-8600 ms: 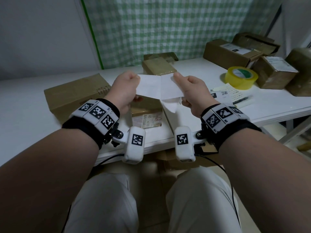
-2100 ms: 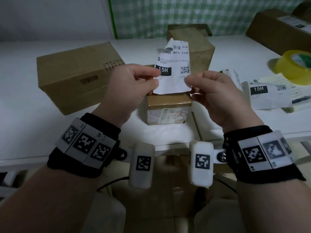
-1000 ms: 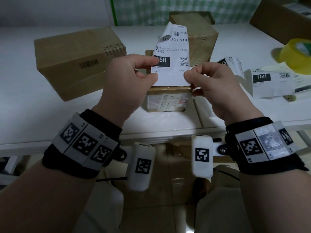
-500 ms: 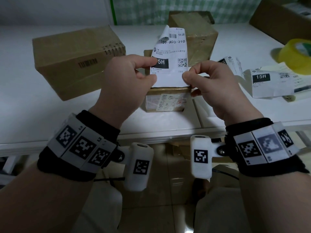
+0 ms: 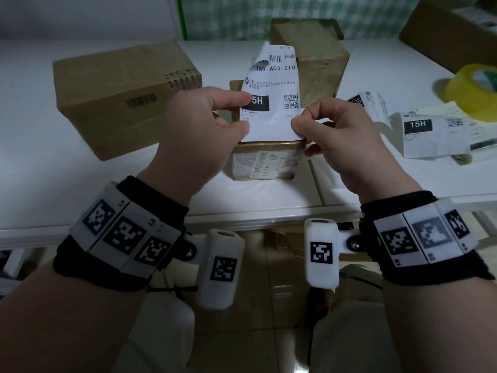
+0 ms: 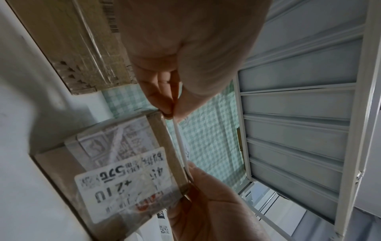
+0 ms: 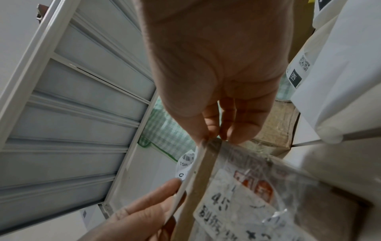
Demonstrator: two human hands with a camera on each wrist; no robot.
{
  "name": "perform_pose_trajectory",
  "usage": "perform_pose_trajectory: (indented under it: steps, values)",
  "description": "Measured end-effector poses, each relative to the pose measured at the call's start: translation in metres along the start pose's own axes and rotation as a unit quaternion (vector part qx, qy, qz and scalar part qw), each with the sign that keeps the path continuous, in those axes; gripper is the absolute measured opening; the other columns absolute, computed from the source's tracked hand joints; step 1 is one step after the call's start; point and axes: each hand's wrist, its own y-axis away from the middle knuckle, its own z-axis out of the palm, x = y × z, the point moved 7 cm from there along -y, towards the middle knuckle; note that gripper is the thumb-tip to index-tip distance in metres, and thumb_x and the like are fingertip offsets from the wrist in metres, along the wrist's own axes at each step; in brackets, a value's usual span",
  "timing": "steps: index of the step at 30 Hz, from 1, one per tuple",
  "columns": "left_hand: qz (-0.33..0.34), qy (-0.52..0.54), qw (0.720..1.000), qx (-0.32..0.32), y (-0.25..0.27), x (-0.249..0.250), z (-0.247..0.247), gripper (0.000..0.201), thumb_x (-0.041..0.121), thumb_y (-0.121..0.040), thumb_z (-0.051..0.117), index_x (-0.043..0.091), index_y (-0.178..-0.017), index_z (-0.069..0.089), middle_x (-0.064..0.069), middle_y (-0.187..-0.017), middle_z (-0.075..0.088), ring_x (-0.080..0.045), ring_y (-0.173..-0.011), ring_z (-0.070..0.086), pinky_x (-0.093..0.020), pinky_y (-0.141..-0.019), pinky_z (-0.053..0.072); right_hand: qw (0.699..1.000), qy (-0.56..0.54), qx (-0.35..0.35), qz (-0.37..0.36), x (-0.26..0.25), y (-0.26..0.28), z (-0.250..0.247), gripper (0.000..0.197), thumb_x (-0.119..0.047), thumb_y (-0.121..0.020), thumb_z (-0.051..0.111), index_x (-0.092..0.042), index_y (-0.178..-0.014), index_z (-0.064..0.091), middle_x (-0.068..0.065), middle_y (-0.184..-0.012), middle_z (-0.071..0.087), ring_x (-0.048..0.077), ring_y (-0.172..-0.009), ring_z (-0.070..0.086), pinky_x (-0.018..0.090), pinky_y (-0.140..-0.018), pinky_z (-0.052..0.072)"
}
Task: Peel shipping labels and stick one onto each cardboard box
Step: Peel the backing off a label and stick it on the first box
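Observation:
A white shipping label point(image 5: 271, 92) printed "15H" stands upright between my hands, its top left corner curling. My left hand point(image 5: 199, 130) pinches its lower left edge between thumb and fingers point(image 6: 164, 104). My right hand point(image 5: 338, 138) pinches the lower right corner point(image 7: 206, 133). The label's bottom edge point(image 6: 181, 146) hangs just above the near top edge of a small taped cardboard box point(image 5: 266, 160), whose front carries an old sticker point(image 6: 123, 184). A large plain box point(image 5: 121, 95) sits to the left and another box point(image 5: 309, 60) stands behind.
Loose labels point(image 5: 427, 133) lie on the white table point(image 5: 40, 170) at the right, beside a yellow tape roll point(image 5: 473, 90). A further box point(image 5: 446, 30) sits at the far right. The table edge runs just under my wrists.
In the last second both hands have lowered the label slightly toward the small box, keeping the same pinches. Earlier it was held blank side up and has since been turned printed side toward me.

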Motion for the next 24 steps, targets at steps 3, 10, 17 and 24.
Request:
perform_pose_trajectory:
  steps: [3, 10, 17, 24]
  values:
    - [-0.001, 0.0, 1.0, -0.004, 0.0003, 0.0008, 0.0, 0.035, 0.003, -0.081, 0.067, 0.008, -0.116, 0.066, 0.018, -0.058, 0.051, 0.006, -0.044, 0.052, -0.003, -0.05, 0.037, 1.0, 0.005, 0.002, 0.002, 0.0007, -0.0002, 0.0007, 0.022, -0.012, -0.085, 0.065, -0.017, -0.065, 0.056, -0.001, -0.068, 0.057, 0.011, -0.059, 0.052, 0.019, -0.052, 0.048]
    - [-0.008, -0.001, 1.0, -0.005, -0.0018, -0.0037, 0.0006, 0.035, 0.004, -0.079, 0.068, 0.012, -0.113, 0.068, 0.018, -0.046, 0.053, 0.001, -0.043, 0.05, -0.005, -0.053, 0.039, 1.0, 0.01, 0.001, -0.001, 0.0011, -0.0003, 0.0006, 0.022, -0.013, -0.084, 0.066, -0.018, -0.066, 0.056, -0.002, -0.07, 0.057, 0.014, -0.062, 0.052, 0.02, -0.053, 0.048]
    - [0.002, -0.044, 0.999, -0.01, -0.0004, 0.0017, 0.0012, 0.035, 0.007, -0.079, 0.068, 0.015, -0.113, 0.068, 0.012, -0.055, 0.055, 0.001, -0.045, 0.05, -0.003, -0.052, 0.036, 1.0, 0.02, -0.001, -0.004, 0.0008, -0.0001, 0.0004, 0.022, -0.013, -0.084, 0.066, -0.018, -0.066, 0.055, -0.002, -0.068, 0.058, 0.011, -0.059, 0.053, 0.02, -0.053, 0.049]
    - [0.011, -0.093, 0.995, -0.02, -0.0006, 0.0037, 0.0016, 0.034, 0.01, -0.079, 0.067, 0.017, -0.113, 0.069, 0.011, -0.056, 0.056, 0.0, -0.051, 0.051, -0.003, -0.053, 0.038, 1.0, 0.017, -0.001, -0.003, 0.0015, -0.0014, -0.0005, 0.025, -0.011, -0.081, 0.069, -0.018, -0.063, 0.054, -0.003, -0.063, 0.06, 0.006, -0.052, 0.054, 0.019, -0.051, 0.048]
